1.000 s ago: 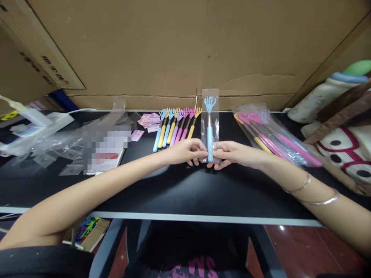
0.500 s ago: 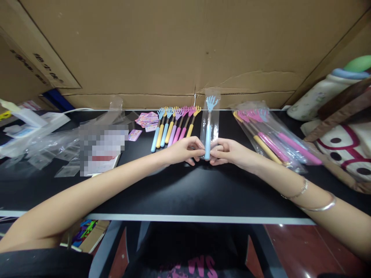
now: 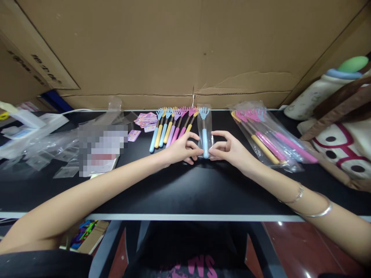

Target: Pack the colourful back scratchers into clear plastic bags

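Observation:
A light-blue back scratcher (image 3: 205, 139) with a hand-shaped head lies in a narrow clear plastic bag (image 3: 210, 120), handle end toward me. My left hand (image 3: 186, 148) pinches the bag's left edge beside the handle's lower end. From the opposite side, my right hand (image 3: 227, 150) has thumb and fingertips on the right edge, its index finger raised. Left of the bag, a row of unbagged back scratchers (image 3: 165, 129) in blue, yellow, purple and pink lies side by side. To the right is a pile of bagged back scratchers (image 3: 265, 144), pink and yellow among them.
Small printed cards (image 3: 145, 119) lie behind the row's left end. Loose clear bags (image 3: 55, 143) and a white pack, partly blurred out, cover the left side. At far right stand a bottle (image 3: 315, 92) and a plush bag (image 3: 336, 143). A cardboard wall (image 3: 174, 50) closes the back.
The bagged blue back scratcher has been lowered from a raised tilt to lying nearly flat on the table, slightly to the left. My right index finger has lifted away from the thumb.

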Motion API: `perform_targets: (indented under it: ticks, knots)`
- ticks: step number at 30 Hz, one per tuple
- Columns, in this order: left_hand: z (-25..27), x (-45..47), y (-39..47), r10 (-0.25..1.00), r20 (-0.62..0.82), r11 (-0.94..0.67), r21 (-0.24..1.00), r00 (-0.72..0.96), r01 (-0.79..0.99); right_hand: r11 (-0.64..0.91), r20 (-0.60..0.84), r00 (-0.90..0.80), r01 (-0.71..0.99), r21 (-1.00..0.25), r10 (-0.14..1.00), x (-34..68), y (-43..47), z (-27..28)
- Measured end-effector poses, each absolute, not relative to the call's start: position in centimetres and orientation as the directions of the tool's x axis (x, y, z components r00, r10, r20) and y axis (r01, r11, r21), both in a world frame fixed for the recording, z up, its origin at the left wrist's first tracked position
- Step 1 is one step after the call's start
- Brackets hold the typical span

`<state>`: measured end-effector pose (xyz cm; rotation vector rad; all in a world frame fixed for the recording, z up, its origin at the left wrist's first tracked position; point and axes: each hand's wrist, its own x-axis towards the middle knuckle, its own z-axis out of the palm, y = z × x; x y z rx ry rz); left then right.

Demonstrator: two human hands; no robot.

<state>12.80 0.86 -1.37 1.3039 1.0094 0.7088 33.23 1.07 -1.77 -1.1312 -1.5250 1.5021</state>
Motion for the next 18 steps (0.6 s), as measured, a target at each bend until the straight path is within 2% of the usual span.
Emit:
perform_targets:
  ticks: [7,18]
  knots:
    - [-1.6,12.8,0.8,0.886,-0.129,0.074,0.988,0.446,0.138,0.123,0.035,-0.414,0.189,-0.974,0.909,33.6,1.0,-1.5]
    - [-1.1,13.7,1.2,0.876,0.160,-0.278,0.938,0.455,0.206,0.419,0.242,-0.417,0.411,-0.809,0.876,34.5,0.6,0.1]
